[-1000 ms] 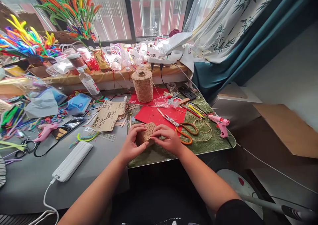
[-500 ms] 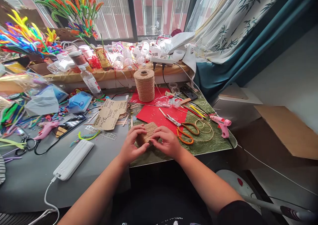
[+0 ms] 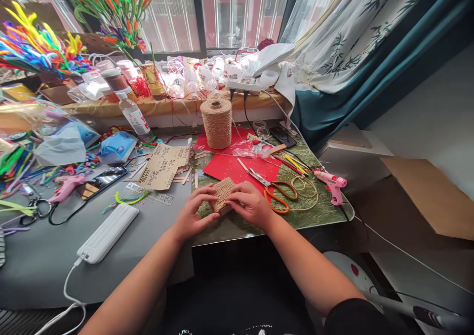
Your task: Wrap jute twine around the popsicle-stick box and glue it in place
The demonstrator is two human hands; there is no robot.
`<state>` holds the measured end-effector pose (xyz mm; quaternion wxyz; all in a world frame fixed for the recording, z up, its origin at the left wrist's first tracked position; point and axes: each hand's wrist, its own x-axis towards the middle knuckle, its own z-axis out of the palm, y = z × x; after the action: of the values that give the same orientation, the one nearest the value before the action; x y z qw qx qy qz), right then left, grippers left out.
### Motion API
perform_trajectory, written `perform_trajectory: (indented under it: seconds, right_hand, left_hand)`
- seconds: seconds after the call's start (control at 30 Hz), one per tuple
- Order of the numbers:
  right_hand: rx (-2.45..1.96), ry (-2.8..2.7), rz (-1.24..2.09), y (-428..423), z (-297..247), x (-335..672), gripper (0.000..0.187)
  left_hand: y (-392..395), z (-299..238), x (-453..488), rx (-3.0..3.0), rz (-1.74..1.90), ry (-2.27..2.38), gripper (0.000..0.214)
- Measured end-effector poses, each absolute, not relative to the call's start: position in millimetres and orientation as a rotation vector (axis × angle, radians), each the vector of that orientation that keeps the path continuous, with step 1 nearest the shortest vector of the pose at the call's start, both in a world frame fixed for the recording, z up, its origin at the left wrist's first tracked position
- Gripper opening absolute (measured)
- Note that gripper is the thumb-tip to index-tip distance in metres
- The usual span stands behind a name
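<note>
Between my hands, near the front edge of the green mat, is a small twine-wrapped block (image 3: 223, 195). My left hand (image 3: 195, 209) grips its left side, fingers on top and thumb at the lower edge. At the right side, the fingers of my right hand (image 3: 250, 204) press together on the twine. What the block is made of under the twine is hidden. A big spool of twine (image 3: 217, 125) stands upright behind, on red sheets (image 3: 222, 169). Scissors with orange handles (image 3: 276, 189) lie half open to the right of my right hand.
A pink glue gun (image 3: 333, 186) rests at the mat's right corner. Sandpaper sheets (image 3: 163, 169), a white power bank (image 3: 107, 234), a blue packet (image 3: 117, 147) and a bottle (image 3: 134, 117) are on the left. Colourful pipe cleaners (image 3: 111, 9) and a power strip (image 3: 243, 87) line the sill.
The block has turned so that its wrapped top face shows more. My right fingers have shifted up along its edge. The view has moved slightly.
</note>
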<state>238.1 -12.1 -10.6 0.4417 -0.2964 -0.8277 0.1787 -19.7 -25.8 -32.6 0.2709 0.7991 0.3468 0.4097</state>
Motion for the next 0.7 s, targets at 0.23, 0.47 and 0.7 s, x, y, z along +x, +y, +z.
perform_trajectory:
  seconds: [0.23,0.47,0.7]
  right_hand:
    - [-0.781,-2.036,0.555,-12,-17,238,0.011]
    - [-0.819,-2.048,0.599,-12,-16,234,0.010]
    - [-0.833,-2.059,0.597,-13,-12,232,0.009]
  left_hand:
    - [-27,-58,-27,1.962,0.963,0.998,0.128]
    - [-26,-66,-29,1.956,0.897,1.122,0.123]
    - [-29,-63,-31,1.945,0.881,1.056,0.127]
